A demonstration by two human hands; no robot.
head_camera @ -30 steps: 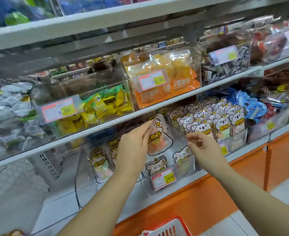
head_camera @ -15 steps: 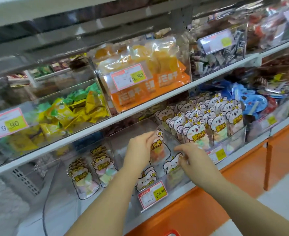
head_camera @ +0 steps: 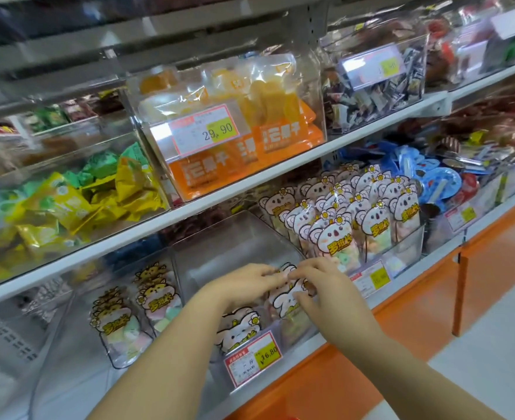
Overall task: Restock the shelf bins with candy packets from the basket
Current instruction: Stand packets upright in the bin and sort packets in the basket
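Left grip: our left hand [head_camera: 244, 286] curls its fingertips onto the top edge of a white candy packet [head_camera: 285, 301], grasping it.
Right grip: our right hand [head_camera: 326, 287] pinches the same packet from the other side, thumb low and fingers high (the two sets of fingertips nearly meet).
Candy packet: upright inside the clear bin [head_camera: 220, 247] in the middle of the lower shelf [head_camera: 304, 354], toward its front right corner.
Bear packet: a second one [head_camera: 238, 328] stands just in front and to the left, behind the price tag [head_camera: 253, 357] marked 16.80.
Left neighbour: a bin of yellow-eared packets [head_camera: 147, 301], only partly filled.
Right neighbour: a bin of koala packets [head_camera: 341, 228], packed tight in rows.
Upper shelf [head_camera: 250, 189]: we see orange bags [head_camera: 244, 137] right above our hands, and green and yellow sweets [head_camera: 68, 198] further left.
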